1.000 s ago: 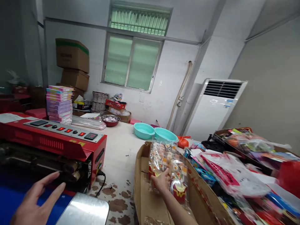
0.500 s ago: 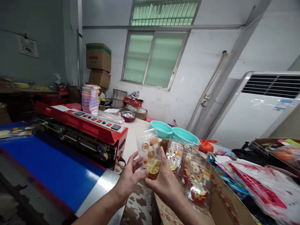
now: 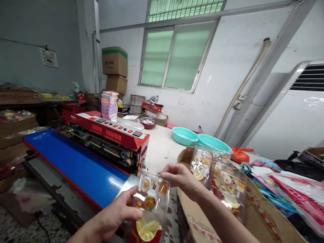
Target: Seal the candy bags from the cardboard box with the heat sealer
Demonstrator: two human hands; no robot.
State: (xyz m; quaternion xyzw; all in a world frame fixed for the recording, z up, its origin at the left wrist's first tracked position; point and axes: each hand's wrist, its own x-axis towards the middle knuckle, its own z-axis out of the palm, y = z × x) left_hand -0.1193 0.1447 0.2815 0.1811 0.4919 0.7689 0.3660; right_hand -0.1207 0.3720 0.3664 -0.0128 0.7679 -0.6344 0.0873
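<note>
My left hand [image 3: 121, 211] grips the left side of a clear plastic packet [image 3: 149, 206], its thumb across the front. Inside the packet show small toy foods: an egg, a pizza, an orange square and fries in a red holder at the bottom. My right hand [image 3: 177, 177] pinches the packet's top right corner between thumb and fingers. The packet is upright, close to me, in front of the metal end of a blue conveyor belt [image 3: 76, 172]. Right of my right hand, several similar packets [image 3: 227, 182] stand in an open cardboard box [image 3: 260, 209].
A red sealing machine [image 3: 121, 135] with switches runs along the belt. Two turquoise basins [image 3: 184, 136] sit on the white table behind the box. A stack of small boxes [image 3: 109, 106] stands behind the machine. Plastic bags [image 3: 298, 189] lie at the right.
The packet has come lower and nearer to me. My right hand has shifted from its lower side to its top corner. The view has turned left, showing more of the belt.
</note>
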